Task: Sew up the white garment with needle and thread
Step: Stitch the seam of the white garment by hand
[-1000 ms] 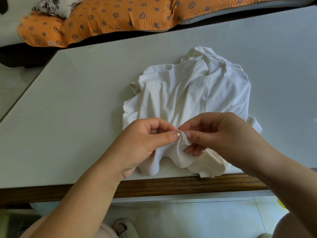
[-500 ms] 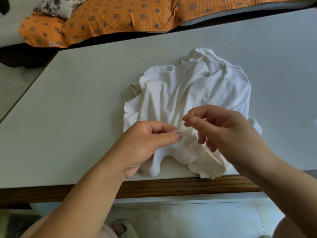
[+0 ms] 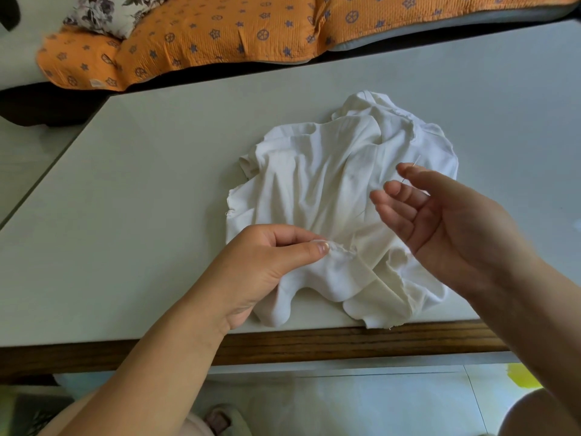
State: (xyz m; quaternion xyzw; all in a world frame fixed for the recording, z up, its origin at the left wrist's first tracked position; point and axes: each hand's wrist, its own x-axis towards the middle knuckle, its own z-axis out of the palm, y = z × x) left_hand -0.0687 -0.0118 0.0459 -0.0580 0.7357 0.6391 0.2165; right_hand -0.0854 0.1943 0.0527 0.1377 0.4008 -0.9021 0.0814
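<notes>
A crumpled white garment [image 3: 317, 184] lies on the pale table, its lower edge at the table's front. My left hand [image 3: 261, 265] pinches a gathered seam of the garment between thumb and forefinger. My right hand [image 3: 440, 225] is raised above the garment's right side, palm turned toward me. It pinches a thin needle [image 3: 415, 162] whose tip pokes up past the fingertips. The other fingers are spread and relaxed. A fine thread is faintly visible near the fingers; its run to the seam is too thin to follow.
The table [image 3: 125, 215] has a wooden front edge [image 3: 314, 344]. An orange patterned cushion [image 3: 204, 36] and a floral pillow [image 3: 107, 11] lie beyond the far edge. Tiled floor and a slipper [image 3: 223, 420] show below.
My right hand has lifted up and to the right, away from the seam, drawing the needle out of the cloth. My left hand keeps its pinch on the seam.
</notes>
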